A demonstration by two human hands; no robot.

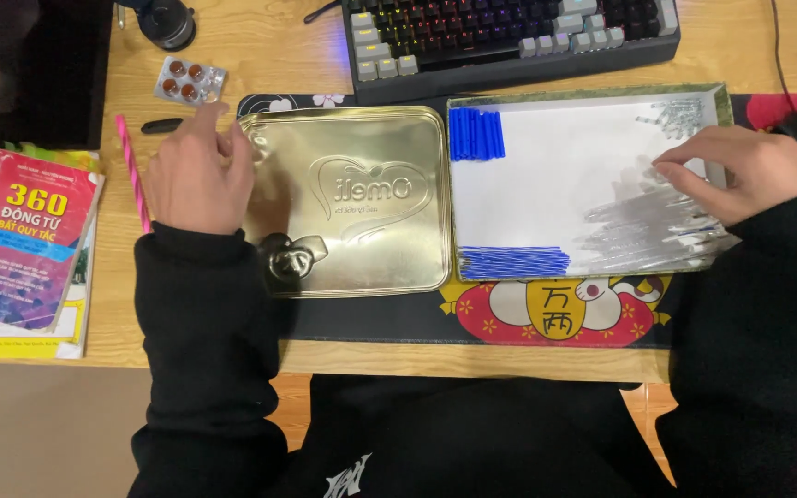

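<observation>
Right hand [749, 171] pinches clear tubes [643, 226] in the white box [555, 175].
Left hand [197, 171] rests loose, holding nothing, at the gold tin lid's [352, 203] edge (blue tubes [477, 134] sit in the corner).

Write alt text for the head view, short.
Seen from above, a person's right hand reaches into a shallow white tray of clear and blue sticks, while the left hand rests beside a gold tin lid on a wooden desk.

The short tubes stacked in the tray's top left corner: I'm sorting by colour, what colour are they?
Blue tubes, clearest in the head view.
</observation>
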